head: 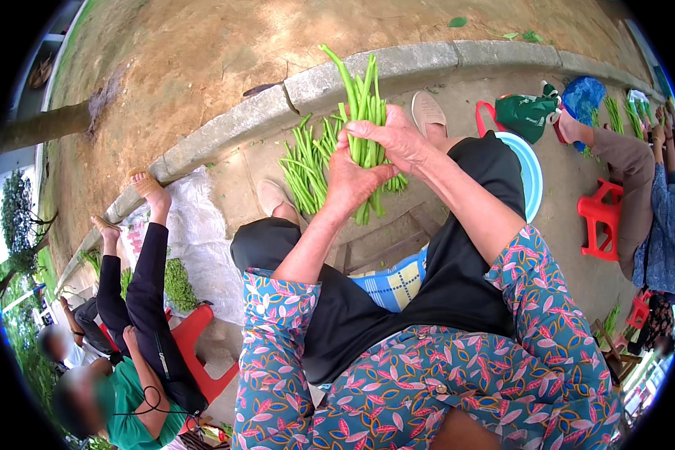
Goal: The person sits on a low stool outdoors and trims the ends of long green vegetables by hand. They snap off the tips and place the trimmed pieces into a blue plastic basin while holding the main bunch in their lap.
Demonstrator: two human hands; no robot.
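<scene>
Upright between my hands is a bunch of long green vegetable stems [361,95]. My left hand [350,177] wraps the bunch from below, its thumb across the front. Higher up, my right hand [398,138] clasps the same stems, fingers behind and thumb over the front. The lower ends stick out beneath my left hand. Under the bunch, a loose heap of similar stems [304,174] lies on the paving between my shoes, partly hidden by my hands.
A light-blue basin [526,169] stands by my right knee, near a dark green bag [526,115]. A concrete kerb [326,84] crosses ahead. At left, a seated person in a green shirt [140,394] is near a white plastic sheet [202,242]; red stools [601,219] stand on both sides.
</scene>
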